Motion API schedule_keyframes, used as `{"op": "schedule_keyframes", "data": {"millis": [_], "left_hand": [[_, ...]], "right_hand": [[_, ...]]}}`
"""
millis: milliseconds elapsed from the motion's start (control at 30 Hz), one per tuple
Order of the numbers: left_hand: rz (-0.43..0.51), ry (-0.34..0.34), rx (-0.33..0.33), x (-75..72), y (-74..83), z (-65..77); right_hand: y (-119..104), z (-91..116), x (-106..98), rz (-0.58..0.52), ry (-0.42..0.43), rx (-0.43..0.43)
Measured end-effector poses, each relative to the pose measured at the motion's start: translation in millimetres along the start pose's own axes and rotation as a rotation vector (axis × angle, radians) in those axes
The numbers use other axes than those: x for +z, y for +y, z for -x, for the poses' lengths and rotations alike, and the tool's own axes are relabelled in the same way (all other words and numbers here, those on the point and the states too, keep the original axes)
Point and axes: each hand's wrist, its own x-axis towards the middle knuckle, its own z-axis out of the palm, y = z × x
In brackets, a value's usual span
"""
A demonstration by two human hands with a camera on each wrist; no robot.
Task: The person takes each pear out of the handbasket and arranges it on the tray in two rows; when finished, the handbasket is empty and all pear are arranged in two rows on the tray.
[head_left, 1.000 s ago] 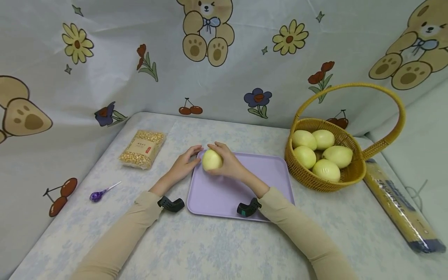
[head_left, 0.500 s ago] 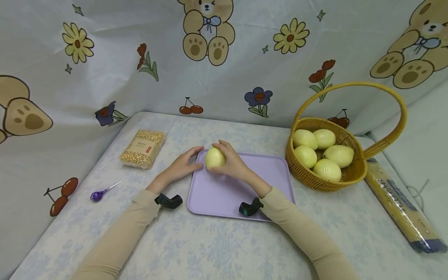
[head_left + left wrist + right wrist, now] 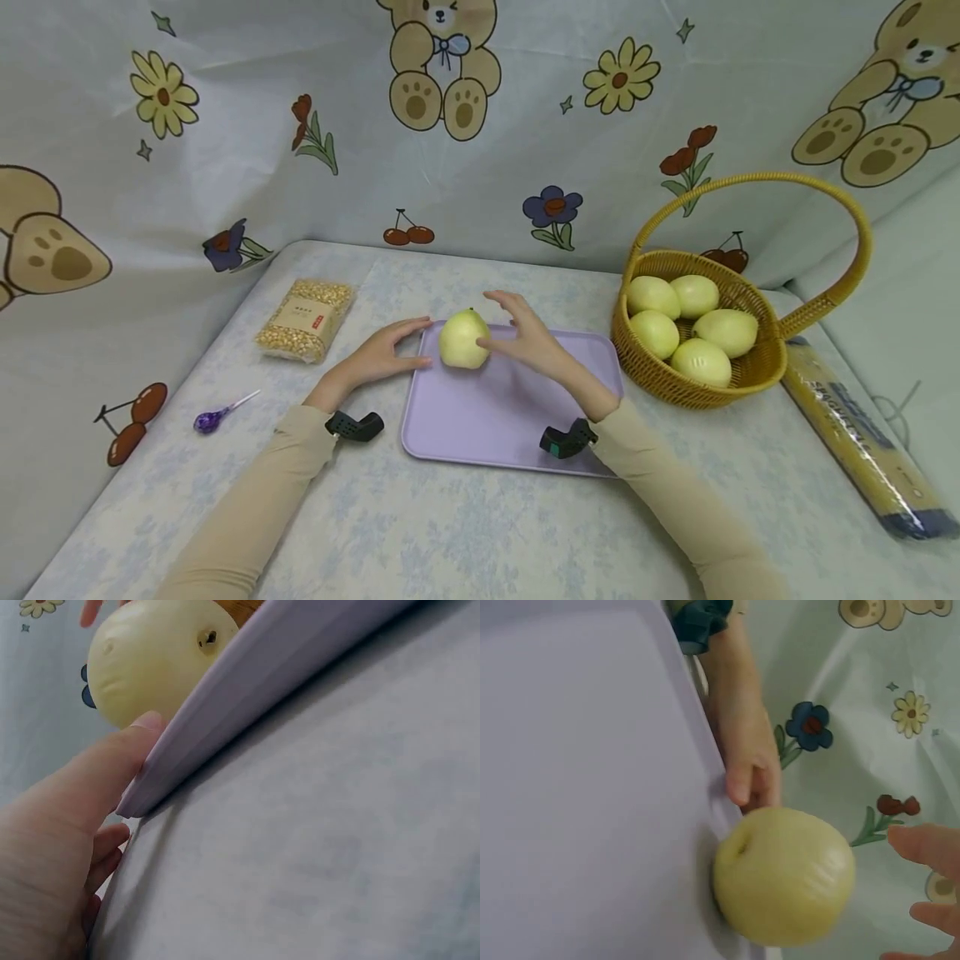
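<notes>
A pale yellow-green pear (image 3: 459, 337) stands stem-up at the back left of a lilac tray (image 3: 480, 417). My right hand (image 3: 538, 343) is just right of it, fingers spread and thumb extended toward the fruit. In the right wrist view its fingertips (image 3: 922, 846) are apart from the pear (image 3: 784, 877). My left hand (image 3: 375, 358) is at the tray's left edge with fingers and thumb extended. Its thumb (image 3: 112, 769) lies against the tray rim in the left wrist view, close to the pear (image 3: 150, 664); whether they touch, I cannot tell.
A wicker basket (image 3: 645, 371) with a tall handle holds several similar pale fruits right of the tray. Beyond it lies a spaghetti pack (image 3: 855, 442). On the left are a bag of corn kernels (image 3: 303, 321) and a purple lollipop (image 3: 210, 419). A printed cloth hangs behind.
My right hand held the pear, moved it slightly right, then let go and drew back to the right with fingers spread. The left hand moved slightly left.
</notes>
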Motion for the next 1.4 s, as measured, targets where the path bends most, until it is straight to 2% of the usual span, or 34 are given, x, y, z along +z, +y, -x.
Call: {"op": "schedule_keyframes", "data": {"millis": [167,367,433,533,633,700,900,1033,1233,1400], "left_hand": [[0.031,0.004,-0.014,2.7,-1.5,-1.3],[0.055,0.023,-0.036,2.5,-3.2,0.0],[0.055,0.025,-0.046,2.0,-2.9,0.8],[0.050,0.015,-0.051,1.9,-2.3,1.6],[0.046,0.012,-0.050,1.7,-2.3,2.1],[0.050,0.014,-0.045,1.3,-1.8,2.7],[0.056,0.018,-0.030,2.0,0.6,2.0],[0.063,0.020,-0.031,2.3,1.0,2.5],[0.068,0.020,-0.031,2.8,1.0,3.8],[0.074,0.022,-0.019,2.6,1.5,3.3]], "right_hand": [[7.3,28.0,-56.1,-0.042,0.151,0.009],[27.6,66.3,-120.7,0.044,0.390,0.116],[37.6,77.6,-137.6,0.076,0.424,0.161],[52.8,91.6,-158.1,0.100,0.431,0.208],[64.3,99.0,-171.0,0.103,0.408,0.235],[70.9,99.8,-176.2,0.093,0.358,0.248],[83.2,98.7,-182.6,0.092,0.095,0.297],[89.7,99.0,-183.2,0.101,-0.010,0.268],[95.0,99.2,-180.8,0.202,-0.090,0.187],[95.1,99.2,-179.1,0.212,-0.090,0.199]]}}
